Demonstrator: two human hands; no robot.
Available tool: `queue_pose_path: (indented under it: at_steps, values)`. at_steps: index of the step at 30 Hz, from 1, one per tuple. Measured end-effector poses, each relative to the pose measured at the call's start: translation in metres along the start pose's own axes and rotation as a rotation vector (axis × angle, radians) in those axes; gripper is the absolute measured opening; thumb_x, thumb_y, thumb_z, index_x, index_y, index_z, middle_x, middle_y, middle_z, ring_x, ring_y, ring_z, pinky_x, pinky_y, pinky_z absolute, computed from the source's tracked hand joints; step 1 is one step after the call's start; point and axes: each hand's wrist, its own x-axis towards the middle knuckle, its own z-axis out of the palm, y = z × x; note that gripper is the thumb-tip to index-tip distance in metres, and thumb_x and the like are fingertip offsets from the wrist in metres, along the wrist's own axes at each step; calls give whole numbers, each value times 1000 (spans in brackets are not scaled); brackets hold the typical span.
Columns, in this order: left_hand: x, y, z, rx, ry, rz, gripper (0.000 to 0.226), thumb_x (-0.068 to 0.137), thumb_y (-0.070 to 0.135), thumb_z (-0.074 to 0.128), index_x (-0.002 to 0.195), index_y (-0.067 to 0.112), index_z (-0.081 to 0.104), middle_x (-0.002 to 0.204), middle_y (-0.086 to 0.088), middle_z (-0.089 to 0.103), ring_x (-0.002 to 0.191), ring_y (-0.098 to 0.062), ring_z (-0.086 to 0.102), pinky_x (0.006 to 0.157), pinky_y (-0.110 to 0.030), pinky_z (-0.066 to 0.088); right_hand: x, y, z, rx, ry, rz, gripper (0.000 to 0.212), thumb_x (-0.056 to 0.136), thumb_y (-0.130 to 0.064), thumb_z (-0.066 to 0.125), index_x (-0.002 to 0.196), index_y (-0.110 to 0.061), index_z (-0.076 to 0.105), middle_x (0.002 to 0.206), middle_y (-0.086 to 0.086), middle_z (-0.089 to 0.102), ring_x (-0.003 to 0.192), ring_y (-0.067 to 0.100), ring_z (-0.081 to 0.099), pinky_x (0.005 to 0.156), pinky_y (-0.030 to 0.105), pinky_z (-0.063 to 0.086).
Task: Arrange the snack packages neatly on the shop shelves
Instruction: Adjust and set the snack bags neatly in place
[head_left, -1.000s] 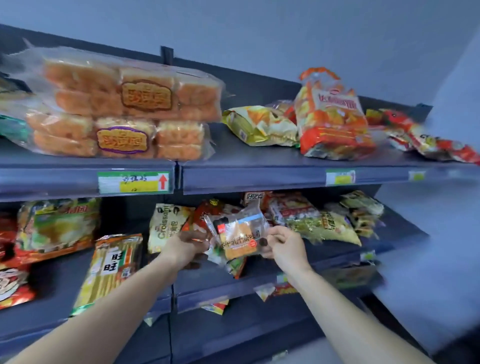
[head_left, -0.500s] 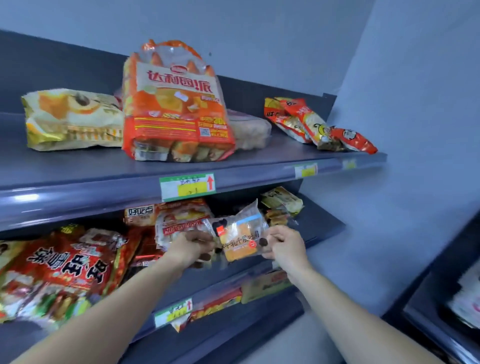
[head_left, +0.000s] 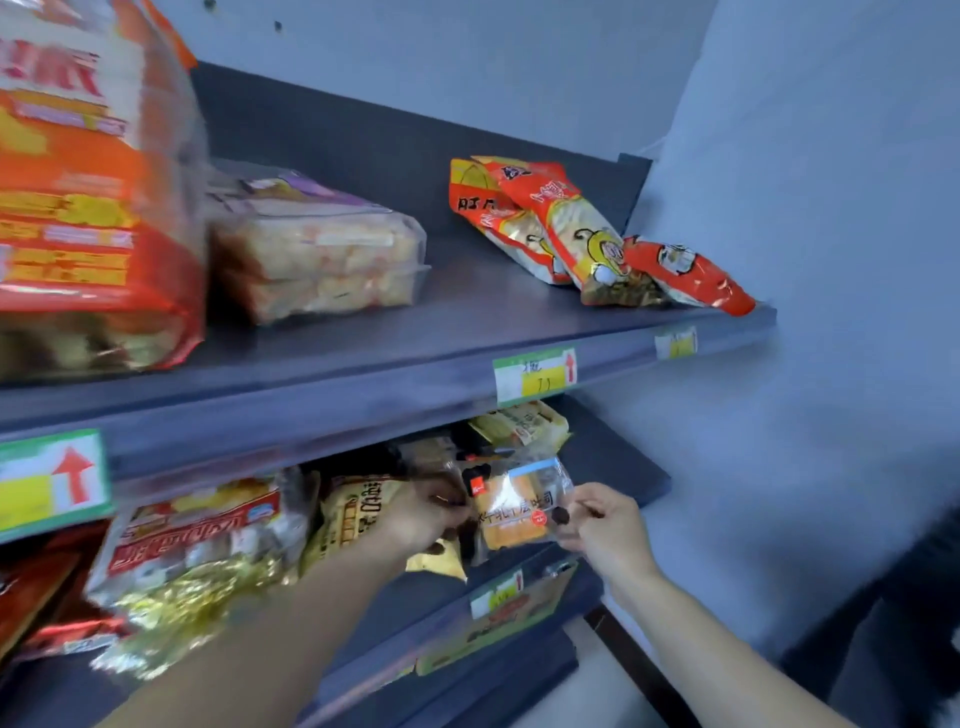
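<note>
A small clear packet of orange toast (head_left: 517, 512) hangs in front of the middle shelf (head_left: 631, 475), held between both hands. My left hand (head_left: 423, 517) pinches its left edge. My right hand (head_left: 600, 525) pinches its right edge. Behind the packet lie a yellow snack bag (head_left: 358, 512) and a pale yellow packet (head_left: 522, 423). To the left sits a red and gold bag (head_left: 197, 545).
The top shelf (head_left: 467, 358) carries a big orange bag (head_left: 88, 197), a clear bread pack (head_left: 317, 249) and red snack bags (head_left: 587, 234) at its right end. Price tags (head_left: 535, 374) line the shelf fronts. A blue wall (head_left: 831, 260) closes the right side.
The view has swung right and closer to the shelves' right end. Both hands still hold the toast packet, carried right along the middle shelf.
</note>
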Motion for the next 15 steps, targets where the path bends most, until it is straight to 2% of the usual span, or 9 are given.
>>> queue_pose_path:
  at_steps: [2, 5, 7, 10, 11, 13, 15]
  values:
    - [27, 2, 15, 34, -3, 9, 6, 85, 14, 71, 87, 16, 65, 80, -8, 65, 70, -23, 58, 58, -28, 44, 27, 3, -9, -3, 4, 14, 31, 91, 11, 44, 76, -8, 64, 89, 10, 67, 71, 27, 67, 56, 24, 55]
    - [65, 5, 34, 176, 11, 46, 9, 84, 27, 72, 88, 21, 66, 83, -6, 67, 72, -23, 62, 62, -33, 49, 63, 7, -20, -15, -1, 22, 32, 87, 14, 43, 75, -7, 64, 87, 9, 65, 68, 25, 65, 57, 25, 56]
    - [86, 7, 44, 377, 13, 66, 19, 83, 31, 71, 99, 21, 69, 98, -5, 70, 89, -24, 66, 67, -27, 47, 85, 13, -23, -20, -11, 34, 33, 87, 14, 44, 75, -8, 65, 87, 10, 66, 70, 27, 68, 60, 27, 57]
    - [108, 6, 53, 717, 34, 78, 46, 82, 39, 69, 123, 22, 59, 123, -5, 64, 113, -22, 58, 79, -24, 42, 111, 24, -26, -29, -30, 61, 35, 86, 14, 44, 74, -9, 66, 91, 12, 66, 77, 31, 70, 66, 32, 59]
    - [114, 3, 56, 816, 36, 68, 58, 81, 43, 69, 132, 23, 51, 133, -7, 56, 122, -25, 51, 88, -26, 42, 119, 27, -27, -29, -37, 66, 35, 86, 14, 44, 74, -10, 67, 93, 12, 66, 79, 32, 70, 67, 32, 59]
    - [123, -3, 62, 947, 4, 13, 86, 76, 49, 72, 147, 28, 30, 152, -10, 28, 137, -32, 32, 106, -35, 37, 135, 32, -30, -36, -45, 71, 35, 86, 13, 44, 74, -12, 67, 95, 11, 65, 80, 31, 70, 66, 31, 58]
    - [128, -9, 73, 931, -26, -78, 104, 73, 45, 77, 153, 30, 11, 159, -9, -1, 138, -36, 33, 107, -40, 40, 150, 35, -34, -39, -64, 71, 35, 84, 14, 44, 75, -11, 67, 98, 11, 65, 80, 31, 70, 68, 33, 59]
